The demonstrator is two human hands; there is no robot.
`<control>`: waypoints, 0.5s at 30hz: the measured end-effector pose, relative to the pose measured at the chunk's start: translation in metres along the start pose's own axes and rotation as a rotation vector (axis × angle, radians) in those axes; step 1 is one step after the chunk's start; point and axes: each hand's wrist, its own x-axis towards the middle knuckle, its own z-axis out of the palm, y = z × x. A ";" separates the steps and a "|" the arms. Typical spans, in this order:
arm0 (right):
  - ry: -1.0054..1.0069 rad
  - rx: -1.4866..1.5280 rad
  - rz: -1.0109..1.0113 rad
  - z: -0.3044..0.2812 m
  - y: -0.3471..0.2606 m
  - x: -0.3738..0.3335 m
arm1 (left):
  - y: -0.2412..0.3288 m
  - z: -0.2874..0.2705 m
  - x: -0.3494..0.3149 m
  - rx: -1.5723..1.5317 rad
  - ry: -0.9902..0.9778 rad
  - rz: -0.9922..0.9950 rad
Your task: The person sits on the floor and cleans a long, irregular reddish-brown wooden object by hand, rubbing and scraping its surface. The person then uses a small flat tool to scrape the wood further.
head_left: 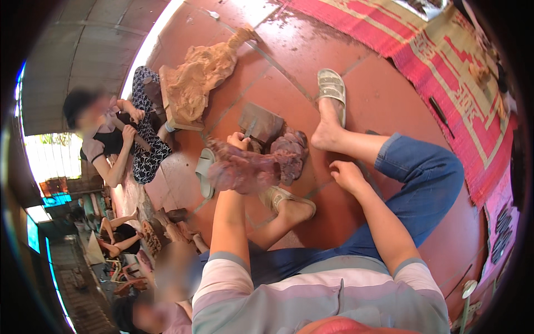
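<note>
A dark reddish-brown wood carving [245,170] with a knobbly, uneven surface is between my feet, partly blurred. It covers my left wrist, and my left hand [239,141] shows past its far side with the fingers bent around it. Just beyond those fingers is a brown block [260,122] with a thin grey strip on it. A rounded, lumpy reddish part [290,156] sits at the carving's right. Off to the right, beside my bent leg, my right hand [349,177] is apart from the carving, loosely curled with nothing visible in it.
A large pale carved wood piece [197,78] lies at the far left, near a seated person [111,128]. A loose sandal [205,172] is left of the carving. Right, a red patterned mat [439,72] holds a dark slim tool [441,116]. Another person [150,312] is lower left.
</note>
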 end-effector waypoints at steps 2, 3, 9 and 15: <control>-0.014 -0.003 -0.048 0.006 -0.006 -0.005 | -0.008 -0.014 -0.014 -0.167 0.025 -0.063; -0.022 -0.003 -0.072 0.009 -0.011 -0.006 | -0.012 -0.023 -0.019 -0.268 0.058 -0.097; 0.025 0.096 -0.255 0.010 -0.033 -0.020 | -0.001 -0.071 -0.110 -1.076 0.190 -0.330; 0.099 0.374 -0.629 -0.006 -0.097 -0.069 | 0.034 -0.114 -0.264 -1.198 -0.062 -0.553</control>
